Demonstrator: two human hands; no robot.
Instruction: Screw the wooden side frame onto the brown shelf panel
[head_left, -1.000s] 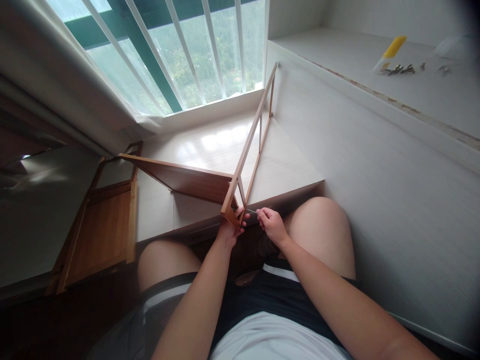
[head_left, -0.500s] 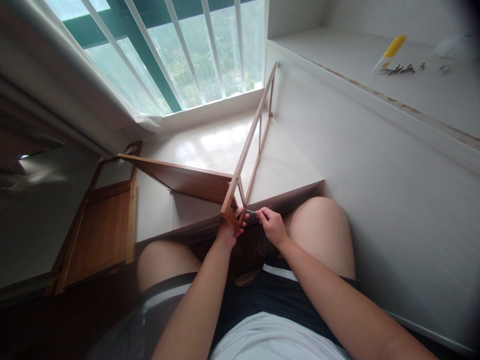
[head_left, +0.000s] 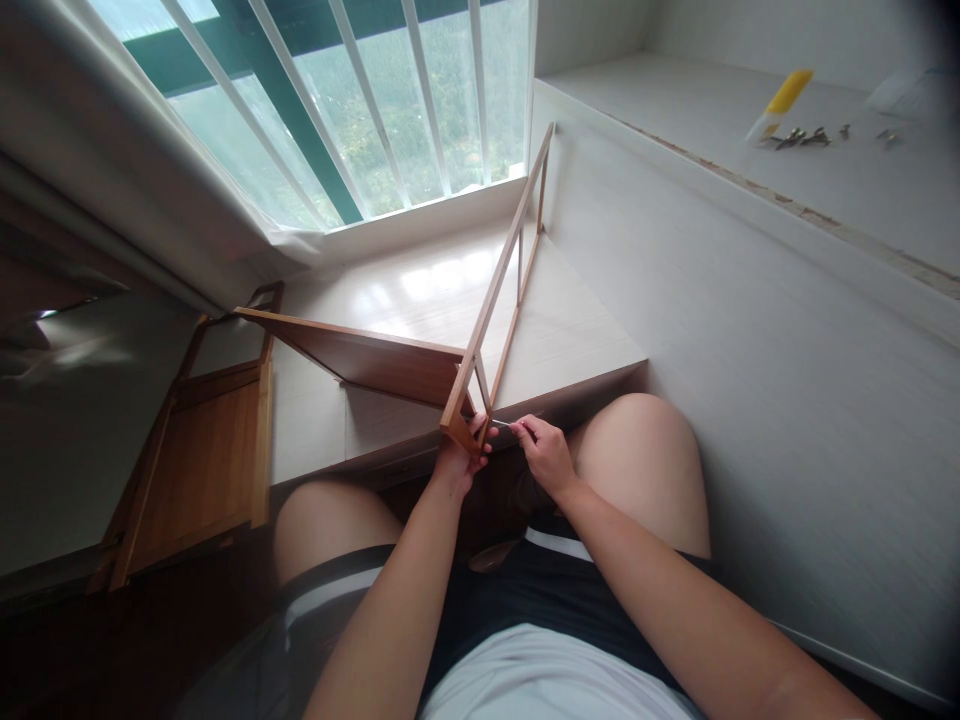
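Note:
A bamboo ladder-like frame (head_left: 504, 270) stands on edge across the pale window ledge (head_left: 420, 290), joined at its near end to a brown wooden panel (head_left: 360, 360). My left hand (head_left: 459, 458) is closed round the frame's near corner. My right hand (head_left: 547, 455) pinches a thin metal tool (head_left: 504, 424), its tip touching that corner. I cannot make out the tool's exact kind.
A second bamboo frame with a panel (head_left: 195, 460) leans at the left below the ledge. On the raised white surface (head_left: 750, 170) at the right lie a yellow-handled tool (head_left: 780, 100) and several loose screws (head_left: 806, 138). My bare knees flank the hands. Window bars and a curtain (head_left: 142, 190) stand behind.
My right hand has twisted slightly at the frame's corner. The frame and my left hand have stayed where they were.

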